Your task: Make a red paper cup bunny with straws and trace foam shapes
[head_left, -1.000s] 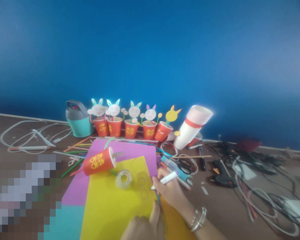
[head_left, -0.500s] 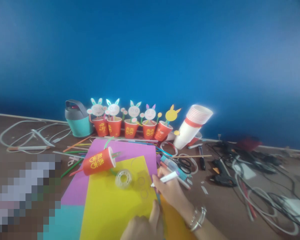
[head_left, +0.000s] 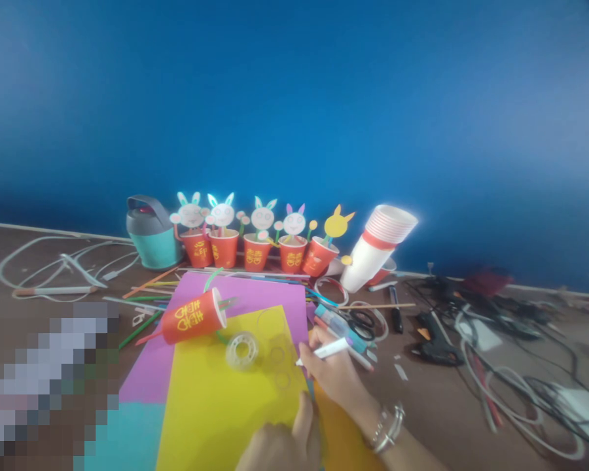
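Observation:
My right hand (head_left: 336,373) grips a white marker with a purple end (head_left: 328,350), its tip by the right edge of a yellow paper sheet (head_left: 216,405). Several faint drawn outlines, some round (head_left: 277,355), show on the sheet near the tip. At the bottom, my left hand (head_left: 282,445) rests on the sheet with one finger stretched out; its other fingers are partly out of view. A roll of clear tape (head_left: 242,351) lies on the yellow sheet. Left of it, a red paper cup (head_left: 191,319) lies on its side with pipe cleaners sticking out.
Red cups with paper rabbit faces (head_left: 258,253) line the wall, beside a stack of white cups (head_left: 373,252) and a teal flask (head_left: 152,239). Scissors (head_left: 362,322), a black marker (head_left: 396,311), a glue gun (head_left: 436,343) and cables (head_left: 510,418) lie to the right.

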Available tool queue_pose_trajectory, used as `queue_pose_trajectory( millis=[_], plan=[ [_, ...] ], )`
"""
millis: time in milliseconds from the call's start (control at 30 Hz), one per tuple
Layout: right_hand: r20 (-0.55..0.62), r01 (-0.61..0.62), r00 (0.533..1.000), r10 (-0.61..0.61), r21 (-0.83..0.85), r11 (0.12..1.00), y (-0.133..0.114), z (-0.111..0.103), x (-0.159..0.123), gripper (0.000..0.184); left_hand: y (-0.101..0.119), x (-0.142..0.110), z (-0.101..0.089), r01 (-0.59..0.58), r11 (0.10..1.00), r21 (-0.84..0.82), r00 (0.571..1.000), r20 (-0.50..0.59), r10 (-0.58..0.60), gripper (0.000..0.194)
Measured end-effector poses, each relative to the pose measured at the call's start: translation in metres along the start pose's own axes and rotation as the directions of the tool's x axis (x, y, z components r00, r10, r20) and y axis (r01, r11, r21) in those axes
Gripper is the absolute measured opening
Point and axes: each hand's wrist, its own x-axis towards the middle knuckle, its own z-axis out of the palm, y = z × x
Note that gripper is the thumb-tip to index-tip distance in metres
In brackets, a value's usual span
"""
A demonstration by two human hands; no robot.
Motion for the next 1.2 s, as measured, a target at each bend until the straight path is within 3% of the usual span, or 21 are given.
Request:
queue_pose_trajectory(
  millis=[600, 900, 1067, 1200],
  plan=[
    [-0.021, 0.01, 1.0, -0.012, -0.066, 0.998, 0.008, 0.002, 0.001, 0.024, 0.001, 0.0, 0.002, -0.009, 0.999, -0.034, 1.0, 0.029, 0.01, 0.042],
    [0.003, 0.007, 1.0, -0.007, -0.101, 0.995, -0.002, -0.001, 0.0, 0.021, 0.001, 0.0, 0.005, -0.008, 1.0, -0.026, 1.0, 0.008, 0.008, 0.039],
    [0.007, 0.006, 1.0, -0.005, -0.061, 0.998, -0.004, -0.001, -0.001, 0.022, 0.003, 0.0, 0.011, 0.012, 0.999, -0.034, 1.0, -0.008, -0.012, 0.041],
    [0.02, -0.081, 0.997, 0.08, 0.041, 0.996, -0.004, 0.0, 0.0, 0.022, 0.004, 0.0, 0.012, 0.036, 0.999, -0.036, 0.999, -0.006, -0.037, 0.042]
  ],
)
